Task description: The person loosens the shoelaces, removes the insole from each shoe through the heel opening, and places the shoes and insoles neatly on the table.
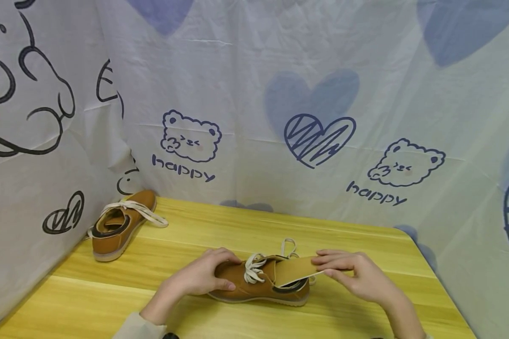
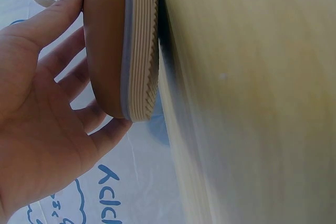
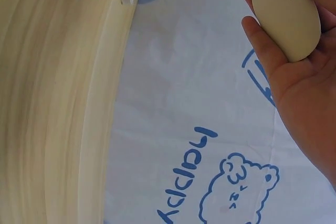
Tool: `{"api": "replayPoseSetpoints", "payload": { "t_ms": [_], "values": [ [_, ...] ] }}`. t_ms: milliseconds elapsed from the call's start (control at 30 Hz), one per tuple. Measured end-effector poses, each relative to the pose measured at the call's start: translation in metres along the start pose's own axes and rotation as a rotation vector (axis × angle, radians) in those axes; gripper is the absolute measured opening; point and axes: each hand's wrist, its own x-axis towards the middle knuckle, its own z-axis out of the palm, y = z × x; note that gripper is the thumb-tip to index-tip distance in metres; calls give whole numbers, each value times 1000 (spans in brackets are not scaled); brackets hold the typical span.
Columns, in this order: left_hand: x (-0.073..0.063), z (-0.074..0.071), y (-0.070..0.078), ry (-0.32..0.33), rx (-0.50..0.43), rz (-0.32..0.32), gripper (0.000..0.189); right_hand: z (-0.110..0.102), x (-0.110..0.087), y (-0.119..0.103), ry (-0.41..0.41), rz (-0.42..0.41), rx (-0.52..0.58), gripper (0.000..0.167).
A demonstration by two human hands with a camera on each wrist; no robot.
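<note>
A brown lace-up shoe [image 1: 254,287] stands sole down on the table, its toe to the left. My left hand [image 1: 205,273] grips the toe, thumb on the near side and fingers round the far side. In the left wrist view that hand's fingers curl about the toe above the ridged sole [image 2: 143,51]. A tan insole [image 1: 294,270] slants up out of the shoe's opening, its front part hidden inside. My right hand [image 1: 356,273] pinches the insole's heel end between thumb and fingers. The right wrist view shows the insole's pale underside [image 3: 286,14] in that hand.
A second brown shoe [image 1: 125,226] with loose cream laces rests at the table's back left corner, against the printed cloth. Cream laces [image 1: 253,268] lie over the held shoe. Printed cloth [image 1: 246,155] hangs behind the yellow wooden table [image 1: 203,226] and along its sides.
</note>
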Motion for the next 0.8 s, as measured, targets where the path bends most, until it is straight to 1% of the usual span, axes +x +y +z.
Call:
{"api": "replayPoseSetpoints", "payload": {
  "t_ms": [367, 800],
  "values": [
    [0, 0, 1, -2, 1, -1, 55, -9, -4, -3, 9, 27, 5, 24],
    [0, 0, 0, -7, -1, -9, 55, -19, -10, -1, 31, 21, 44, 26]
  ]
}}
